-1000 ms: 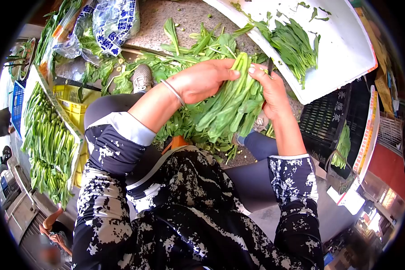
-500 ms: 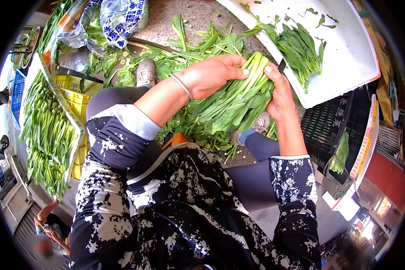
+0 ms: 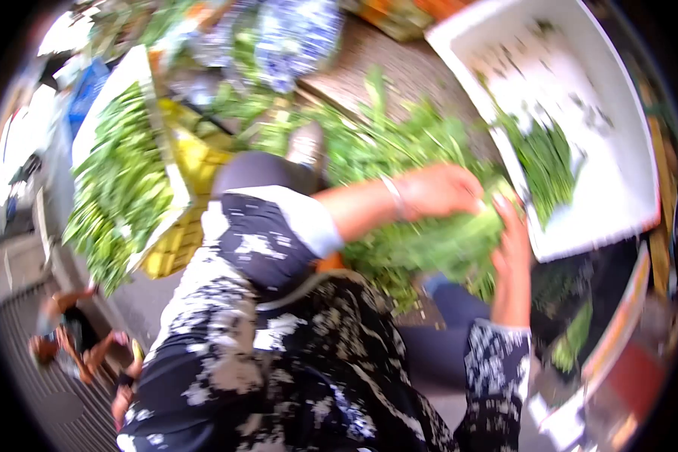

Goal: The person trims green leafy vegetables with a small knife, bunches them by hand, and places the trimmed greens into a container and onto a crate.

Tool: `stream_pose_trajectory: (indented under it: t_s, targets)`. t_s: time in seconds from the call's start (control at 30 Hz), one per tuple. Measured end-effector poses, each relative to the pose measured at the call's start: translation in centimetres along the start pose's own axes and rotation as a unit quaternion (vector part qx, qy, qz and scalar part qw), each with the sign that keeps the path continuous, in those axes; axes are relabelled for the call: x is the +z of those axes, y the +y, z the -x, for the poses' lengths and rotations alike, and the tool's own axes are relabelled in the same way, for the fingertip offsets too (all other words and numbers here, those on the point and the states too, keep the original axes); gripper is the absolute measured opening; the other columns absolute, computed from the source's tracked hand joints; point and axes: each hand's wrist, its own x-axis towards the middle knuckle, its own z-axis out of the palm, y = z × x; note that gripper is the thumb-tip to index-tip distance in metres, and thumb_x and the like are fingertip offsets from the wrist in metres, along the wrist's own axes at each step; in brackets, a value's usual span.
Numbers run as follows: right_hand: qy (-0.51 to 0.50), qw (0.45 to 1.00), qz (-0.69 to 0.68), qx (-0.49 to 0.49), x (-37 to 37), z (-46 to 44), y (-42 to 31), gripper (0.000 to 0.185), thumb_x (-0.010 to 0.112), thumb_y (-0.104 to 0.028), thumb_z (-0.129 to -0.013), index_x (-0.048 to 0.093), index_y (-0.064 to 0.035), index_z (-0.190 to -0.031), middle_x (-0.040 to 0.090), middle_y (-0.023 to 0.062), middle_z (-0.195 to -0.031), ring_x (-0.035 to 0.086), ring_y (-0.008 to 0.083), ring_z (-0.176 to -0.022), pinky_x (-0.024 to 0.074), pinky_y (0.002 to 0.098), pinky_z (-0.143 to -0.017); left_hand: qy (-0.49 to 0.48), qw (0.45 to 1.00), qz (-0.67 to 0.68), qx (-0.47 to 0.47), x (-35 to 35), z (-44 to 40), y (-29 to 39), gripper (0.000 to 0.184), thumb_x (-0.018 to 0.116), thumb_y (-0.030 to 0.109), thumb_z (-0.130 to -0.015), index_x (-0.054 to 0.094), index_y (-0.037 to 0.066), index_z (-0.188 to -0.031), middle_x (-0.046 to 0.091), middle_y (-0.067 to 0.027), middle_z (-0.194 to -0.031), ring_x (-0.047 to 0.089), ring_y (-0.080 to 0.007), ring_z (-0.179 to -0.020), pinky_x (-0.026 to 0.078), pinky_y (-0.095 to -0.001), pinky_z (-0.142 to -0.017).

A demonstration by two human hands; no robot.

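Observation:
Motion blurs the head view. A bunch of leafy greens [image 3: 456,245] hangs between my two hands, its pale stems at the upper right. My left hand [image 3: 438,190], with a bracelet at the wrist, has its fingers closed on the stems. On the other side of the bunch, my right hand [image 3: 511,245] grips the stem end with thumb and fingers. A dark thin object shows beside it, too blurred to name. Loose greens [image 3: 399,147] lie on the ground beneath and behind the bunch. Another bunch [image 3: 546,162] rests in the white foam box [image 3: 618,143] right of my hands.
At the left, a white-edged box [image 3: 175,169] full of greens leans on a yellow crate [image 3: 192,147]. Printed plastic bags [image 3: 297,38] lie at the top. A black crate [image 3: 565,282] stands below the foam box. Another person [image 3: 75,331] is at the lower left.
The camera view has swung, so the surroundings sit farther right and lower at the right side. Both hands still hold the bunch, now close beside the foam box's near edge.

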Motion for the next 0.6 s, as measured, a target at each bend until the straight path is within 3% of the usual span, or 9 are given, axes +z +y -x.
stream_pose_trajectory:
  t_s: [0.1,0.13,0.2,0.23,0.3,0.37,0.4,0.5,0.6]
  targets:
    - [0.035,0.998,0.027,-0.049,-0.6,-0.5,0.1,0.038,0.065,-0.01,-0.074,0.049,-0.001,-0.107,0.057,0.0097,-0.09,0.057,0.0174,-0.082,0.0477,0.0301,-0.072,0.063,0.987,-0.142,0.037,0.3,0.3,1.4,0.03,0.065,0.023,-0.075,0.061,-0.001,-0.093,0.063,-0.0091,-0.083,0.056,-0.0125,-0.076,0.046,-0.026,-0.069]
    - [0.07,0.994,0.047,-0.064,0.5,0.0,-0.4,0.033,0.063,-0.011,-0.076,0.05,-0.0004,-0.104,0.057,0.009,-0.09,0.055,0.0164,-0.081,0.0465,0.0293,-0.072,0.073,0.988,-0.129,0.052,0.6,0.0,1.2,0.029,0.064,0.022,-0.075,0.061,-0.001,-0.093,0.063,-0.0089,-0.083,0.056,-0.0128,-0.075,0.046,-0.0257,-0.068]
    - [0.039,0.992,0.071,-0.097,0.3,-0.2,-0.6,0.027,0.06,-0.013,-0.079,0.052,0.0002,-0.101,0.056,0.0075,-0.089,0.054,0.0152,-0.079,0.0449,0.0281,-0.069,0.059,0.996,-0.059,-0.002,1.5,0.1,2.3,0.029,0.061,0.016,-0.073,0.06,-0.002,-0.096,0.062,-0.0085,-0.079,0.056,-0.0121,-0.074,0.046,-0.0258,-0.066]
    - [0.046,0.99,0.078,-0.111,0.4,-0.3,-0.7,0.027,0.061,-0.014,-0.079,0.052,0.0,-0.101,0.056,0.0074,-0.089,0.054,0.0154,-0.079,0.045,0.0284,-0.07,0.024,0.998,-0.057,-0.024,1.7,0.5,3.3,0.04,0.062,0.017,-0.068,0.056,-0.002,-0.103,0.061,-0.0092,-0.08,0.056,-0.0132,-0.074,0.046,-0.0263,-0.066]
    - [0.071,0.987,0.08,-0.122,1.1,-0.4,-0.9,0.027,0.061,-0.015,-0.08,0.052,-0.0005,-0.1,0.056,0.0074,-0.089,0.054,0.016,-0.079,0.0452,0.0288,-0.07,-0.01,0.988,-0.14,0.057,2.1,0.9,3.2,0.084,0.073,0.023,-0.052,0.034,-0.004,-0.122,0.053,-0.0177,-0.101,0.054,-0.0228,-0.089,0.046,-0.0289,-0.076]
    - [0.082,0.988,0.056,-0.116,2.5,0.5,-1.5,0.028,0.061,-0.017,-0.08,0.051,-0.0007,-0.1,0.055,0.0078,-0.091,0.054,0.0167,-0.079,0.0454,0.0291,-0.071,0.012,0.961,-0.242,0.136,2.8,-0.1,1.1,0.1,0.078,0.027,-0.046,0.025,-0.005,-0.125,0.042,-0.0237,-0.116,0.045,-0.0306,-0.107,0.037,-0.0324,-0.092]
    - [0.072,0.99,0.061,-0.108,2.6,0.5,-1.4,0.029,0.061,-0.018,-0.08,0.05,-0.0003,-0.1,0.055,0.0079,-0.091,0.054,0.0167,-0.08,0.0452,0.029,-0.07,0.02,0.955,-0.266,0.131,3.2,0.3,1.3,0.107,0.08,0.029,-0.043,0.022,-0.006,-0.126,0.039,-0.0238,-0.12,0.043,-0.0307,-0.111,0.036,-0.0323,-0.092]
    - [0.061,0.992,0.057,-0.098,3.1,0.7,-1.4,0.035,0.061,-0.019,-0.081,0.048,0.0008,-0.106,0.053,0.0095,-0.097,0.052,0.0174,-0.084,0.0435,0.029,-0.074,0.083,0.924,-0.331,0.172,3.3,0.7,1.3,0.104,0.08,0.028,-0.045,0.022,-0.004,-0.124,0.045,-0.024,-0.113,0.047,-0.0335,-0.105,0.04,-0.0341,-0.088]
    - [0.102,0.976,0.107,-0.161,3.2,0.7,-1.7,0.045,0.062,-0.024,-0.08,0.044,0.0017,-0.112,0.053,0.0102,-0.1,0.054,0.0185,-0.085,0.0456,0.0303,-0.074,0.051,0.937,-0.315,0.141,3.1,1.0,2.7,0.092,0.078,0.021,-0.05,0.024,-0.003,-0.121,0.052,-0.0236,-0.099,0.052,-0.0364,-0.093,0.044,-0.0371,-0.077]
